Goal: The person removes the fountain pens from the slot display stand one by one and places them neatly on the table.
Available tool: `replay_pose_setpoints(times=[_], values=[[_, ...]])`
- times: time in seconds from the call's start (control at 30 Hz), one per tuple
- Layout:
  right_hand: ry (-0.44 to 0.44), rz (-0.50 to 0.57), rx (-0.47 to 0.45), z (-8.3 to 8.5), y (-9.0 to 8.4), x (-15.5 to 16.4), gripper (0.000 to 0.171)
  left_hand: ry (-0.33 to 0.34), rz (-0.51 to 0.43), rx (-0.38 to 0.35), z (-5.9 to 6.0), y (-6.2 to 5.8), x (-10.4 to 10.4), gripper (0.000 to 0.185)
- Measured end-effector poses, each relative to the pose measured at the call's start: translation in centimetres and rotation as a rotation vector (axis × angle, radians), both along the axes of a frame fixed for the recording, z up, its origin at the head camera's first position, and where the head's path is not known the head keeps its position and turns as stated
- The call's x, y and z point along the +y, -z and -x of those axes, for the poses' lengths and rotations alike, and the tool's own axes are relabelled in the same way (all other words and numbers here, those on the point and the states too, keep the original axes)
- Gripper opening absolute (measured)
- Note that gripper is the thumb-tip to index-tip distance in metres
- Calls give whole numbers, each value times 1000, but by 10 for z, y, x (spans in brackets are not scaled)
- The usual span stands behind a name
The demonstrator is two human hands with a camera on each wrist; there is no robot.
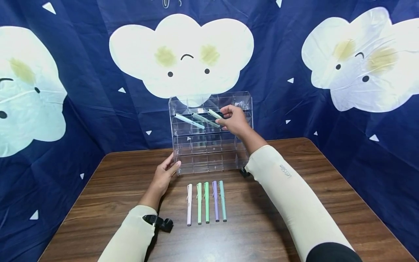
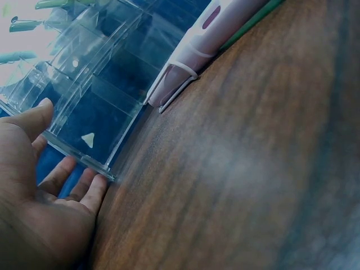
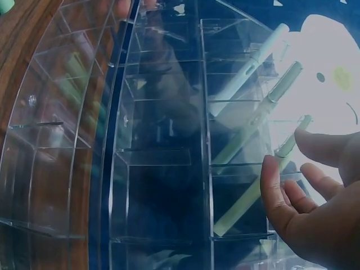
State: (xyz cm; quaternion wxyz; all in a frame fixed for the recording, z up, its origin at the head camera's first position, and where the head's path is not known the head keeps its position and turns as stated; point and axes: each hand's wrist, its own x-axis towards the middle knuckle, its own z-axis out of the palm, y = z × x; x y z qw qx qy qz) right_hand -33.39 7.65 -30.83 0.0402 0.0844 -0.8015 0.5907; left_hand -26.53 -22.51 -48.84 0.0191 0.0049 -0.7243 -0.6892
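A clear acrylic organizer stands upright at the back of the wooden table. Three pale green pens lie slanted in its second row: one at the left, one in the middle, and a third at the right. My right hand is raised to that row, thumb and forefinger pinching the third pen's outer end. My left hand rests open against the organizer's lower left corner.
Several capped pens lie in a row in front of the organizer: pink, two green, purple, teal. A dark blue cloud-print cloth hangs behind and beside the table.
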Motion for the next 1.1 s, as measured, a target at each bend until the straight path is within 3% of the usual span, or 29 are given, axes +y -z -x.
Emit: replay_pose_setpoints(times=[0.6,1.1], values=[[63,-163,7,11,4,-13,27,23,-15,5,-2,-1,0,67],[106,-193,45,11,4,-16,15,28,-11,6,-3,-1,-1,66]])
